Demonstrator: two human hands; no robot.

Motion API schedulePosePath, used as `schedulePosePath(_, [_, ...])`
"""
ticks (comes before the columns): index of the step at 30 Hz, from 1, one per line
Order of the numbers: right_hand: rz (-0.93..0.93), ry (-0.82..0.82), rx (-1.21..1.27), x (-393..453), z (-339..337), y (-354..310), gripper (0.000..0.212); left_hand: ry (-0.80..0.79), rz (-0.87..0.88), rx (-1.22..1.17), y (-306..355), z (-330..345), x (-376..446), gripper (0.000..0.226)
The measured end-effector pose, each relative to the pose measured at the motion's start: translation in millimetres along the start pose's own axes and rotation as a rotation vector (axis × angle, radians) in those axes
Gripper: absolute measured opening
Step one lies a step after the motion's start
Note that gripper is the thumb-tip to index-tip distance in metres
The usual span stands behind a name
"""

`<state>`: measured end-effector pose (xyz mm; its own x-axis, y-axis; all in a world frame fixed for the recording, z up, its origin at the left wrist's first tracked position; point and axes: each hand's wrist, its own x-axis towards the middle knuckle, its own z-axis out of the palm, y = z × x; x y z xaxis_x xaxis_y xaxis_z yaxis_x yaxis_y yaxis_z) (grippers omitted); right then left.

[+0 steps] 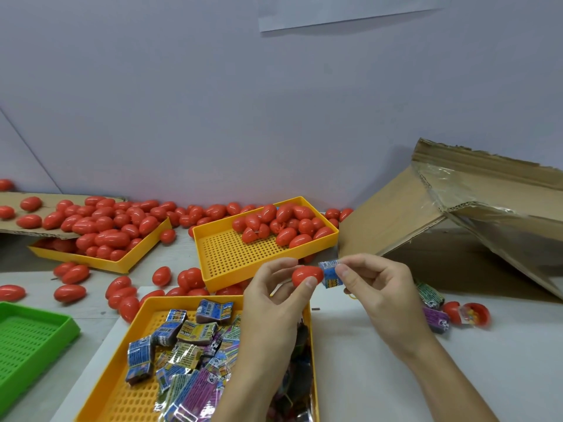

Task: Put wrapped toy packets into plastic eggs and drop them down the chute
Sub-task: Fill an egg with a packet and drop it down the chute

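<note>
Left hand (274,287) grip pinches a red plastic egg half (307,275); right hand (374,281) grip pinches a blue foil-wrapped toy packet (330,274), touching the egg's open end. Both are held above the table's middle, over the far end of the yellow perforated plastic tray (122,400) of packets. Risk: packet looks wide for the opening, so crimped foil could catch the rim, jam, or stop the egg closing. Cardboard chute (396,220) is near the right edge.

digit 6 or 9 on purple packet (436,320), same digit on tray packets (213,377), other print illegible
</note>
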<state>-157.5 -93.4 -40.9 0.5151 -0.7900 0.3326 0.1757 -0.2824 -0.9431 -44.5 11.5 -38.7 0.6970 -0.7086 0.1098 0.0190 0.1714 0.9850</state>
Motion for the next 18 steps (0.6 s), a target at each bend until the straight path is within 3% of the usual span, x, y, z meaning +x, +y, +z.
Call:
schedulePosePath(8, [-0.010, -0.001, -0.004, -0.1, 1.9, 2.4, 0.014, -0.003, 0.013, -0.011, -0.1, -2.5, 0.7, 0.027])
schedulePosePath(18, [-0.018, -0.021, 0.039, 0.0, -1.8, 0.7, 0.014, -0.020, -0.042, 0.022, 0.4, -3.3, 0.7, 0.036])
